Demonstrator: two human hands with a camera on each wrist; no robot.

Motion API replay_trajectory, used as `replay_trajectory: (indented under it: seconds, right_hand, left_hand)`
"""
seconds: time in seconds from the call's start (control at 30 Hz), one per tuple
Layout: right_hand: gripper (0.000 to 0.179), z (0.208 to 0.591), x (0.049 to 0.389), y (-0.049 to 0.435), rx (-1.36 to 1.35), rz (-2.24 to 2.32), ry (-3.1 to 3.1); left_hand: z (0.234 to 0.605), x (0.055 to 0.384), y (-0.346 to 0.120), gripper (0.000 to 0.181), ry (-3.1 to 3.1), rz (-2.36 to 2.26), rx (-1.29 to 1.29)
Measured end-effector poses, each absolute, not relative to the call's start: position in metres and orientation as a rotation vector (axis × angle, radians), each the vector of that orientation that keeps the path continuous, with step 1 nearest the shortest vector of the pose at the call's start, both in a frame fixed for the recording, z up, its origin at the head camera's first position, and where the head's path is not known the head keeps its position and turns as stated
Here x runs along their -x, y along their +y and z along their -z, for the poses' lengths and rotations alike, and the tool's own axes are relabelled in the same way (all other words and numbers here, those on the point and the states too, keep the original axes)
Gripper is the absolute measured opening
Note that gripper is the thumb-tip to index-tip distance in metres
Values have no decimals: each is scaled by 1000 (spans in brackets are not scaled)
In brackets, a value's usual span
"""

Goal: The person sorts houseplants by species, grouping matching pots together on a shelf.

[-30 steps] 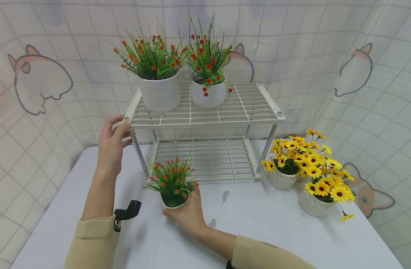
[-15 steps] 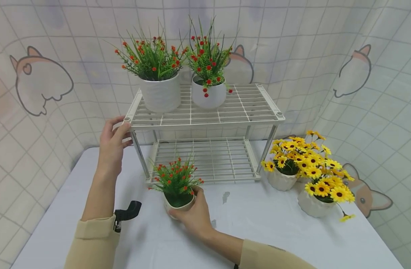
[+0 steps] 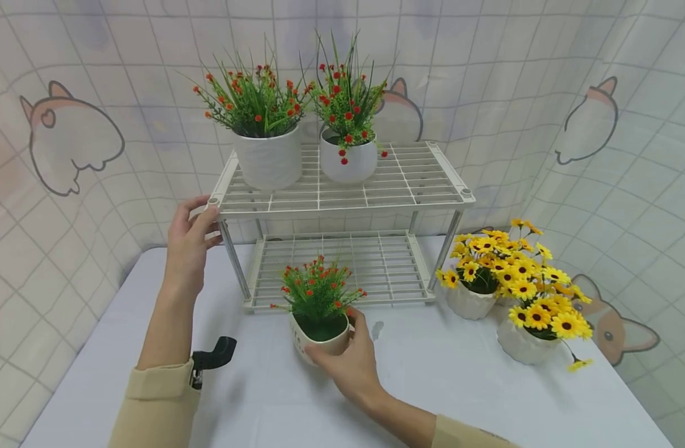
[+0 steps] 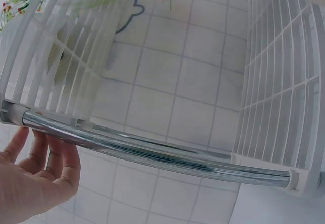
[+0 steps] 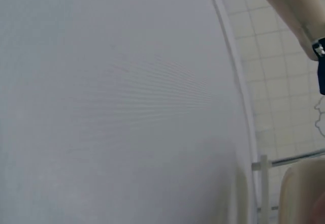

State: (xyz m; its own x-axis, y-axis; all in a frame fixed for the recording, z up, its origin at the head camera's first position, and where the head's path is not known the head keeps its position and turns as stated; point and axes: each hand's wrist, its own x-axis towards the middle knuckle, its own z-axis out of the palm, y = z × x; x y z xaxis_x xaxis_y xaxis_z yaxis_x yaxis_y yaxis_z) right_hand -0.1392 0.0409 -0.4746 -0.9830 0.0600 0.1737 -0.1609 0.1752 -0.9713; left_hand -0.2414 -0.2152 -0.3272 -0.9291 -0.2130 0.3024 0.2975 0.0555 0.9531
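Observation:
In the head view my right hand (image 3: 353, 368) grips a small potted plant (image 3: 320, 302) with red flowers, thumb on the near side of its cream pot and fingers at the far right side. The plant is in front of the white two-tier wire rack (image 3: 342, 206), its flowers overlapping the lower shelf (image 3: 384, 274). My left hand (image 3: 187, 249) holds the rack's upper front left corner. In the left wrist view, the curved fingers (image 4: 70, 165) touch the metal post (image 4: 152, 155) just beside the upper shelf.
Two red-flowered plants in white pots, a wider one (image 3: 268, 160) and a narrower one (image 3: 348, 163), stand on the rack's upper shelf. Two pots of yellow flowers (image 3: 470, 301) (image 3: 526, 342) stand right of the rack on the white-covered table (image 3: 443, 386). A tile-patterned curtain hangs close behind.
My right hand has carried the small potted plant to the right along the rack's front, and the pot has turned so that dark markings show on its side. My left hand stays at the corner.

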Motion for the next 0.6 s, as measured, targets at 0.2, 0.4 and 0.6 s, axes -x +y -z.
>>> replay_trajectory:
  seconds: [0.2, 0.4, 0.6]
  right_hand:
    - [88, 461, 134, 56, -90, -1858, -2209]
    - [87, 444, 127, 73, -83, -1823, -2172]
    - [89, 425, 117, 90, -44, -1813, -2132]
  left_hand:
    - [328, 241, -214, 43, -1966, 1931, 77]
    - [329, 242, -214, 43, -1973, 1920, 86]
    - [330, 242, -215, 42, -1972, 1923, 76]
